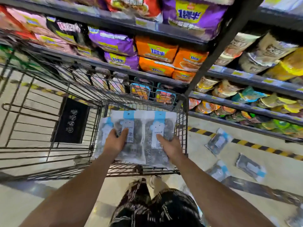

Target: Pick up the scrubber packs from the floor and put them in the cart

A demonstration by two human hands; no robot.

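Note:
Two scrubber packs, clear bags of dark metal scrubbers with blue and white labels, are held side by side over the near end of the wire cart (pixel 184 128). My left hand (pixel 115 141) grips the left pack (pixel 131 140), thumb on its label. My right hand (pixel 170 145) grips the right pack (pixel 157 128). Another pack (pixel 102 133) lies partly hidden under them inside the cart. Three more packs lie on the floor to the right: one by the striped line (pixel 218 140), one nearer me (pixel 219 171), one further right (pixel 250 167).
Shelves (pixel 246 79) of noodle packets and cup noodles rise ahead and to the right, close to the cart. A dark upright post (pixel 213 51) stands at the cart's far right corner. A yellow-black striped line (pixel 262 147) runs along the floor under the shelves. My legs are below the cart.

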